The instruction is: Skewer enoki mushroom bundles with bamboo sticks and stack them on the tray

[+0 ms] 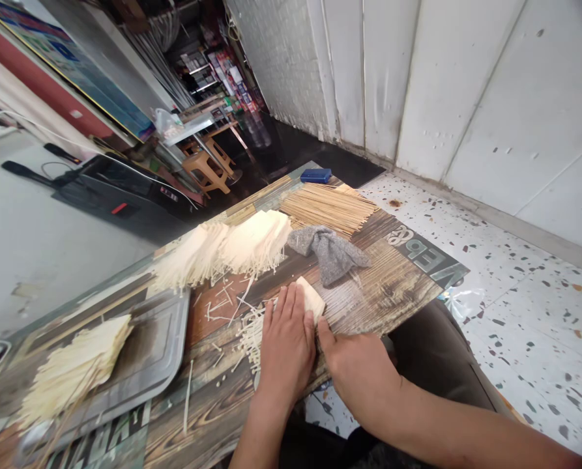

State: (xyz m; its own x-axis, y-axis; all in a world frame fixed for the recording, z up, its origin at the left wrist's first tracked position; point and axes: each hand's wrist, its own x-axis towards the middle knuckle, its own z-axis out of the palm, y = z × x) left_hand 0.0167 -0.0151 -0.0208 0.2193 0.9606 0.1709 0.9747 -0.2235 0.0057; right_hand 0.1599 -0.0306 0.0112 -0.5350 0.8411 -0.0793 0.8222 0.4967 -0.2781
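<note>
Left hand [287,335], fingers together, presses flat on enoki mushrooms [311,301]. Right hand [354,361] points its index finger at their edge

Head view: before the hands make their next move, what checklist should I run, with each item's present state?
1. Left hand flat on the mushroom bundle: ok.
2. Right hand at the bundle's pale end: ok.
3. Grey cloth apart from both hands: ok.
4. Skewers gathered in a pile: ok.
5. Table free of loose stems: not ok.
6. Skewer inside the bundle: cannot tell, largely covered.
</note>
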